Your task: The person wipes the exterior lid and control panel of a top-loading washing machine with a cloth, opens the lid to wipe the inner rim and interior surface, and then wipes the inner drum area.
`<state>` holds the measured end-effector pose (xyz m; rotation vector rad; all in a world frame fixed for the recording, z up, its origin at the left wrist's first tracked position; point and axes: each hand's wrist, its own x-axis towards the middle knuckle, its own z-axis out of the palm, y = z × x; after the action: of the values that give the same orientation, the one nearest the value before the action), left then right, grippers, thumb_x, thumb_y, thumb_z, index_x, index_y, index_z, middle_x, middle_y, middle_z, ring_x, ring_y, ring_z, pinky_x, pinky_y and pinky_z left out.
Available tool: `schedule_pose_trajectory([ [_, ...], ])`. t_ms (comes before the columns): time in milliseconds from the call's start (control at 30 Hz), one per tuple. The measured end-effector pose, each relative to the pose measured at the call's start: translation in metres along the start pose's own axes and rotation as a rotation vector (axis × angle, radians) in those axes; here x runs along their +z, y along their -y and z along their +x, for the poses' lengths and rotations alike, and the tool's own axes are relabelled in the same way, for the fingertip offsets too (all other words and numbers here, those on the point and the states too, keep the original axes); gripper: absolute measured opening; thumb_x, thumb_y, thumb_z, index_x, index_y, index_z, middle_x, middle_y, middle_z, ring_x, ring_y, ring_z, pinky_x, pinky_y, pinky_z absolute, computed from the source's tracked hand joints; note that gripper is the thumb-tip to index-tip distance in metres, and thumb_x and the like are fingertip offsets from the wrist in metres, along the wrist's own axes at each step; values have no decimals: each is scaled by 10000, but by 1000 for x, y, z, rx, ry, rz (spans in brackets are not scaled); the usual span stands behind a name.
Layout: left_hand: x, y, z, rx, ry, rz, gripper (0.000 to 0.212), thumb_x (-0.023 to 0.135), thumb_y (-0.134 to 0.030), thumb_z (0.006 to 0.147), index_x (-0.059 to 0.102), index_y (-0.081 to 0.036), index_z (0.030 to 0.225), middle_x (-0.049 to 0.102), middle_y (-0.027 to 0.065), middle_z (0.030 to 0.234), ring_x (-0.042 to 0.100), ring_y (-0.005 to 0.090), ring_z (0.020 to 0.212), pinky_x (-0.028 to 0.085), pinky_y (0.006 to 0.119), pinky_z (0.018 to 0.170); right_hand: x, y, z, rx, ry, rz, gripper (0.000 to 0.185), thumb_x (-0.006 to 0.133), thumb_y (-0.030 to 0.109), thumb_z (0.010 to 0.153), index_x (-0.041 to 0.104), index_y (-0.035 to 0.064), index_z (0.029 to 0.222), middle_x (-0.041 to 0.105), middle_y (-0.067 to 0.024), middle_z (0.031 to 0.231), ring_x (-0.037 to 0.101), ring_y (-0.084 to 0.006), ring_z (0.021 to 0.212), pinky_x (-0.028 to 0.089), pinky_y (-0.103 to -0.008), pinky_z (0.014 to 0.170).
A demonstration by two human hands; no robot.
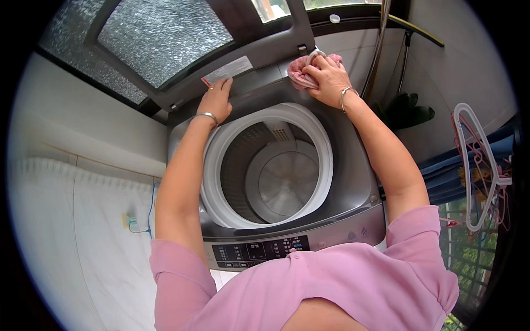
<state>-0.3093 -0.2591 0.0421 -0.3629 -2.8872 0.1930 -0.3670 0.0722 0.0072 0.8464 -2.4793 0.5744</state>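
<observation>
A top-loading washing machine [352, 165] stands before me with its lid [165, 92] raised. Inside the white ring [211, 182] lies the metal drum [285, 182], its bottom visible. My right hand [329, 78] grips a bunched pink cloth with a pale edge [299, 72] at the far right corner of the machine top, near the lid's hinge. With fingers spread, my left hand [215, 100] rests at the back edge, fingertips by the lower rim of the lid, close to a printed label [227, 70].
A control panel [261, 252] runs along the machine's front. Poles [377, 49] and a yellow-edged squeegee [414, 29] lean at the back right. White and pink hangers [468, 165] hang on the right by a blue curtain [439, 178]. A tiled wall [103, 231] borders the left.
</observation>
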Motion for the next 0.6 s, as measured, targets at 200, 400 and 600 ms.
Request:
schedule_pose_trajectory([
  [200,-12,-6,31,70,282,44,663,680,-88,795,393,-91,1392,452,147,1372,480,337,1223,409,387,1037,0,-5,-1,6,-11,-4,439,725,259,684,629,203,1108,520,-55,1210,456,-247,1223,406,-467,934],
  [400,-18,15,35,166,339,-54,663,676,-124,816,380,-92,1410,449,162,1392,492,343,1219,420,398,1019,0,-2,-1,4,-4,11,422,723,243,696,631,203,1106,527,-39,1182,465,-239,1205,411,-459,920],
  [600,-11,16,41,210,369,57,586,551,-114,883,343,-96,1431,440,202,1391,520,355,1186,431,412,994,2,-5,-1,-5,-21,-15,421,718,255,707,630,212,1116,527,-38,1179,470,-237,1194,412,-459,920],
])
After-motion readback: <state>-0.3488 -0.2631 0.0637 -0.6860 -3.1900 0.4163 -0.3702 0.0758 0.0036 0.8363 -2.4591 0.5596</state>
